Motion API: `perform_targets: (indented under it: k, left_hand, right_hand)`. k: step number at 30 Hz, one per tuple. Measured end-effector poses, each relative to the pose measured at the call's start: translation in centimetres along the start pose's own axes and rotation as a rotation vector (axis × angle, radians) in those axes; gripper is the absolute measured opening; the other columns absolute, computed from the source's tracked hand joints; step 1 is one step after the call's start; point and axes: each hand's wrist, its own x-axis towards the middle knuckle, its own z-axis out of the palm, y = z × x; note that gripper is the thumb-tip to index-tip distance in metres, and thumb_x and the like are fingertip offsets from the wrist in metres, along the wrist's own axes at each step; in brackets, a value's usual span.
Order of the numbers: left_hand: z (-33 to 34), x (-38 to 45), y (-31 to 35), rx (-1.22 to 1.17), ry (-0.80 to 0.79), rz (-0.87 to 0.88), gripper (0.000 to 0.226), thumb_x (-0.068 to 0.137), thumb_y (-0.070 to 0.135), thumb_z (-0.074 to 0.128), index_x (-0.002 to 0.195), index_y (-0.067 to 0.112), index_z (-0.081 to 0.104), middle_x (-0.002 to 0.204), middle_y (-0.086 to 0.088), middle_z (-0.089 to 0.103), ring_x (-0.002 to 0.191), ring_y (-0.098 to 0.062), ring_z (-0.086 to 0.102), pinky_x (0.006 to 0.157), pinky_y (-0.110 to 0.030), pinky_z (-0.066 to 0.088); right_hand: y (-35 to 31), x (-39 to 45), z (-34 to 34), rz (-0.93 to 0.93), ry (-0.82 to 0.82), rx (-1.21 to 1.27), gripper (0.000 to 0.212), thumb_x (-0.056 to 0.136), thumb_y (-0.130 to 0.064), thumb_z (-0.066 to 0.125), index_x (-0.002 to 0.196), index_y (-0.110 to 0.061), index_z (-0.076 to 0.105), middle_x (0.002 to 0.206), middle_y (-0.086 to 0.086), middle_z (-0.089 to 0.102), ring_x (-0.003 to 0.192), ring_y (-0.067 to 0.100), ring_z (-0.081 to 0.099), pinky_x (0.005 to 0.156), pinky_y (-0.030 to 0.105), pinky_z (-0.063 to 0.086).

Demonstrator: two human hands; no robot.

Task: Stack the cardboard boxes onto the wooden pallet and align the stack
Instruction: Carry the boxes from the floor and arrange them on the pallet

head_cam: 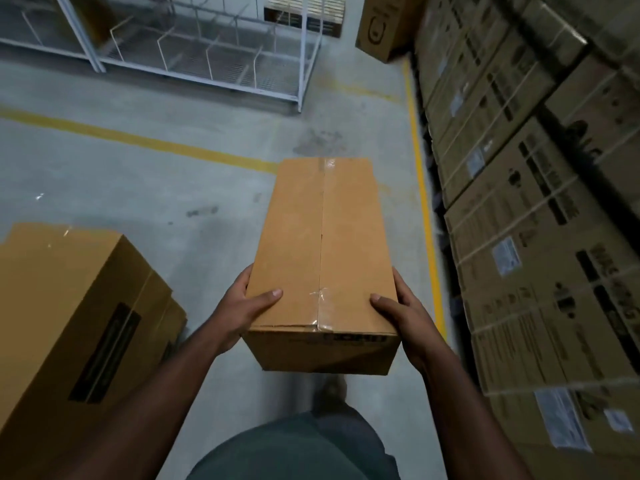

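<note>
A long taped cardboard box [322,237] is held in the air in front of me, its length pointing away. My left hand [242,306] grips its near left side, thumb on the top face. My right hand [405,313] grips the near right side in the same way. A larger cardboard box [62,323] with a dark label stands at the lower left, on top of another box. A wooden pallet [304,12] shows far away at the top of the view, behind the wire rack.
A tall wall of strapped cartons [536,220] runs along the right, behind a yellow floor line [424,202]. A white wire rack [207,53] stands at the far left. One printed carton [388,26] sits at the far end. Grey concrete floor lies ahead.
</note>
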Motion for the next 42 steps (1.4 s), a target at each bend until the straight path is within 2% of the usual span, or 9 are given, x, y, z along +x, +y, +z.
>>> perform_targets:
  k: [10, 13, 17, 23, 27, 32, 35, 39, 42]
  left_hand:
    - [-5.0, 26.5, 8.1, -0.115, 0.286, 0.015, 0.083, 0.075, 0.039, 0.089, 0.147, 0.031, 0.048, 0.128, 0.001, 0.07, 0.115, -0.023, 0.07, 0.096, -0.044, 0.059]
    - [-6.9, 32.0, 11.7, -0.167, 0.411, 0.042, 0.083, 0.073, 0.043, 0.087, 0.145, 0.034, 0.048, 0.126, 0.006, 0.071, 0.111, -0.018, 0.071, 0.086, -0.034, 0.062]
    - [-11.6, 37.2, 15.0, -0.254, 0.527, 0.072, 0.091, 0.071, 0.051, 0.089, 0.149, 0.039, 0.043, 0.132, 0.008, 0.066, 0.116, -0.017, 0.068, 0.093, -0.039, 0.06]
    - [-22.7, 44.9, 17.2, -0.409, 0.689, 0.114, 0.097, 0.062, 0.049, 0.093, 0.146, 0.036, 0.046, 0.13, 0.007, 0.069, 0.117, -0.019, 0.069, 0.098, -0.041, 0.058]
    - [-31.2, 48.8, 19.3, -0.472, 0.772, 0.134, 0.086, 0.064, 0.045, 0.094, 0.139, 0.037, 0.052, 0.124, 0.009, 0.073, 0.114, -0.018, 0.071, 0.093, -0.037, 0.06]
    - [-41.1, 50.4, 22.2, -0.529, 0.922, 0.166, 0.09, 0.065, 0.044, 0.095, 0.143, 0.031, 0.052, 0.127, 0.005, 0.072, 0.116, -0.018, 0.07, 0.095, -0.037, 0.058]
    - [-46.4, 49.9, 22.7, -0.56, 1.055, 0.177, 0.084, 0.067, 0.045, 0.095, 0.14, 0.035, 0.055, 0.128, 0.006, 0.072, 0.115, -0.017, 0.071, 0.09, -0.031, 0.059]
    - [-52.8, 48.8, 20.9, -0.624, 1.268, 0.17, 0.075, 0.064, 0.049, 0.097, 0.128, 0.051, 0.059, 0.125, 0.013, 0.072, 0.112, -0.011, 0.071, 0.087, -0.028, 0.059]
    - [-57.0, 48.7, 19.8, -0.69, 1.481, 0.167, 0.08, 0.054, 0.055, 0.099, 0.124, 0.058, 0.059, 0.123, 0.018, 0.072, 0.11, -0.007, 0.071, 0.086, -0.027, 0.058]
  right_hand:
    - [-12.1, 35.8, 1.8, -0.003, -0.273, -0.1, 0.067, 0.084, -0.035, 0.076, 0.143, -0.053, 0.052, 0.133, -0.012, 0.07, 0.116, 0.017, 0.071, 0.091, 0.041, 0.059]
    - [-18.1, 44.8, 4.2, -0.009, -0.395, -0.159, 0.068, 0.083, -0.033, 0.077, 0.143, -0.052, 0.051, 0.135, -0.01, 0.069, 0.118, 0.02, 0.07, 0.091, 0.043, 0.059]
    - [-24.5, 54.9, 10.1, -0.012, -0.557, -0.229, 0.072, 0.085, -0.031, 0.078, 0.147, -0.052, 0.048, 0.14, -0.012, 0.066, 0.123, 0.021, 0.068, 0.097, 0.048, 0.058]
    - [-30.2, 68.2, 25.5, 0.006, -0.729, -0.284, 0.074, 0.083, -0.02, 0.066, 0.152, -0.038, 0.048, 0.137, 0.0, 0.068, 0.122, 0.032, 0.067, 0.108, 0.062, 0.049]
    - [-33.5, 74.6, 35.8, -0.006, -0.832, -0.336, 0.066, 0.087, -0.015, 0.062, 0.147, -0.042, 0.052, 0.134, -0.002, 0.07, 0.118, 0.029, 0.07, 0.097, 0.053, 0.058]
    - [-37.1, 80.6, 48.8, -0.049, -0.966, -0.424, 0.065, 0.091, -0.013, 0.061, 0.147, -0.045, 0.052, 0.133, -0.007, 0.07, 0.119, 0.025, 0.069, 0.098, 0.051, 0.057]
    - [-38.4, 83.3, 57.3, -0.089, -1.116, -0.499, 0.064, 0.093, -0.016, 0.063, 0.147, -0.048, 0.05, 0.136, -0.008, 0.068, 0.12, 0.021, 0.069, 0.1, 0.049, 0.056]
    - [-38.5, 86.2, 70.0, -0.103, -1.388, -0.625, 0.061, 0.095, -0.025, 0.072, 0.144, -0.056, 0.05, 0.142, -0.011, 0.065, 0.128, 0.016, 0.065, 0.095, 0.032, 0.058]
    - [-37.7, 87.6, 80.5, -0.103, -1.578, -0.698, 0.066, 0.093, -0.034, 0.078, 0.148, -0.051, 0.047, 0.145, -0.009, 0.063, 0.13, 0.019, 0.063, 0.1, 0.038, 0.057]
